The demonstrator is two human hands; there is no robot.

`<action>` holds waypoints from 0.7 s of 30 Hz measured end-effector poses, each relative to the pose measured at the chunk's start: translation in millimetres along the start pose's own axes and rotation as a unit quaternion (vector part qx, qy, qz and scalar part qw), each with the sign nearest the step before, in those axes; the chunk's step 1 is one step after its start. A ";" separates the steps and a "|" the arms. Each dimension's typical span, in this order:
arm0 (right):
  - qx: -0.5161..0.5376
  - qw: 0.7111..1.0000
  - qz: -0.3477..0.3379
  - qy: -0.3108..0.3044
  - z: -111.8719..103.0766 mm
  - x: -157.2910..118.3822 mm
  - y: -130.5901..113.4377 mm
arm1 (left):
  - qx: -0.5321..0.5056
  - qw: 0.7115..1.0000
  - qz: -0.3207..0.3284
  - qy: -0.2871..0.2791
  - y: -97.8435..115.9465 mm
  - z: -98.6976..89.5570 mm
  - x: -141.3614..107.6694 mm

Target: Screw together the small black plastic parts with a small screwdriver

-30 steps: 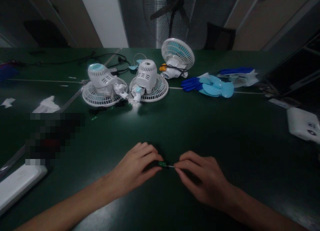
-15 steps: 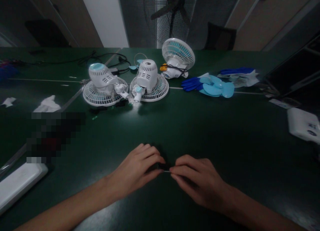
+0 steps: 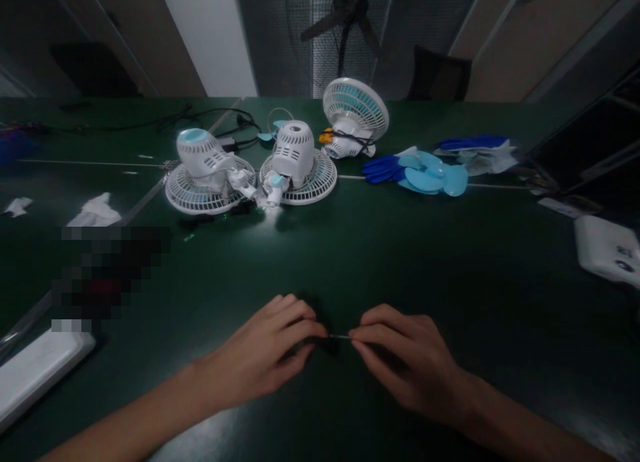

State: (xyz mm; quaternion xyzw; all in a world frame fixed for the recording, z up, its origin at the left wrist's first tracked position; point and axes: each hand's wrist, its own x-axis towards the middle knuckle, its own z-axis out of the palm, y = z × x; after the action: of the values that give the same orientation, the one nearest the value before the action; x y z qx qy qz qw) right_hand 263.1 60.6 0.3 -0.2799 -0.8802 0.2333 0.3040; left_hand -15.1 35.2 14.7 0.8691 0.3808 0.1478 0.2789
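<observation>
A thin, straight metal rod (image 3: pixel 341 337) spans the small gap between my two hands, low over the green table; its exact kind is too small to make out. My right hand (image 3: pixel 417 362) pinches its right end between thumb and fingers. At the other end, my left hand (image 3: pixel 277 345) has its fingers curled, with the index fingertip at the rod's dark tip. The thumb sits lower, partly under the fingers. Both ends of the rod are hidden by fingertips or shadow.
Two white fan heads (image 3: pixel 210 192) (image 3: pixel 313 182) lie grille-down, and a third fan (image 3: pixel 356 112) leans behind. Light-blue fan blades (image 3: pixel 434 174) rest by blue gloves (image 3: pixel 383 169). White cases (image 3: pixel 43 372) (image 3: pixel 607 249) flank the green table (image 3: pixel 280 262). A blurred patch covers the left.
Both hands have shifted slightly; the gap between them is wider, showing more of the rod. The left thumb has drawn back left from the rod. The fans stay in place.
</observation>
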 end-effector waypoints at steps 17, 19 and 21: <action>0.028 1.000 0.009 -0.009 -0.7 -2.2 2.6 | 0.132 0.943 -0.215 0.216 -148.6 -89.0 -32.5; 0.030 0.999 0.007 -0.009 -0.7 -2.8 2.7 | 0.127 0.943 -0.219 0.216 -143.3 -91.4 -33.2; 0.032 0.999 0.007 -0.009 -0.9 -3.3 2.7 | 0.119 0.943 -0.228 0.214 -137.5 -95.9 -34.8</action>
State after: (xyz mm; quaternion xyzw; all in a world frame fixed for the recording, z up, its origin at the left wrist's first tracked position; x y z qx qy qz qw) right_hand 266.8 60.7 -2.0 -0.2739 -0.8732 0.2654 0.3034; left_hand -163.0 121.2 7.8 0.7339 0.6340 0.2164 0.1122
